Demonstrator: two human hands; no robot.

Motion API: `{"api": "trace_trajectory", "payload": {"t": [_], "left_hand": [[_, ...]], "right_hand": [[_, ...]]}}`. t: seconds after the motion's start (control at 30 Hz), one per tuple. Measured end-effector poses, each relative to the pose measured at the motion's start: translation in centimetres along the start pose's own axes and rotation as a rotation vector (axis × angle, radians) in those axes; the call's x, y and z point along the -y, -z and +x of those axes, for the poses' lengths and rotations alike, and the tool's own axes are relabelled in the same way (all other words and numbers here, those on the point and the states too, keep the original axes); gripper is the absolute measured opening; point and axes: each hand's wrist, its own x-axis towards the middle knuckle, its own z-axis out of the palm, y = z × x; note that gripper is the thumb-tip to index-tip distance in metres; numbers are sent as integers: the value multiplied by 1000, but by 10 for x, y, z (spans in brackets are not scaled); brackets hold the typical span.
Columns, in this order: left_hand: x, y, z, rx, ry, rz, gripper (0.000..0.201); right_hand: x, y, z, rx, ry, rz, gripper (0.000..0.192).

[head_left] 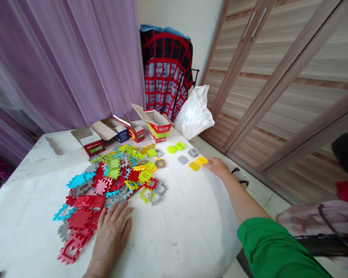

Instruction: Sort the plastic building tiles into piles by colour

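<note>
Yellow toothed pieces (pixel 194 166) at our right hand (pixel 219 166), meeting its fingertips near the table's (pixel 203 208) edge.
Pair's long axis runs rightward and away; we cannot tell whether the fingers pinch.

The tiles (pixel 113 170) are red, yellow, lime, blue and grey, the tablecloth (pixel 174 227) white, the curtain (pixel 84 58) purple.

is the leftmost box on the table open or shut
Open: the leftmost box has its flap folded out leftward, and its inner wall shows.
</note>
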Motion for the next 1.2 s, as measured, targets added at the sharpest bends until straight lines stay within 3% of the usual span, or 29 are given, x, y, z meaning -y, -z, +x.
{"api": "trace_trajectory", "payload": {"t": [0.3,0.47,0.6,0.8,0.9,0.97,1.07,1.2], "left_hand": [[0,0,0,-12,7,-6,27],[-1,1,0,17,19,-15,27],[-2,4,0,42,31,-42,27],[-6,6,1,69,60,-56,27],[-8,8,1,84,69,-50,27],[-9,9,2,86,65,-49,27],[-9,10,2,78,63,-55,26],[-8,8,1,72,65,-78,26]], "right_hand": [[3,1,-2,10,-5,-10,48],[15,6,-10,-76,76,7,38],[56,2,-22,-148,267,97,23],[168,-21,-60,-53,695,269,22],[221,-27,-78,-86,814,238,33],[245,-28,-85,-100,844,185,29],[258,-26,-87,-116,796,214,19],[235,-27,-79,-108,593,497,17]]}}
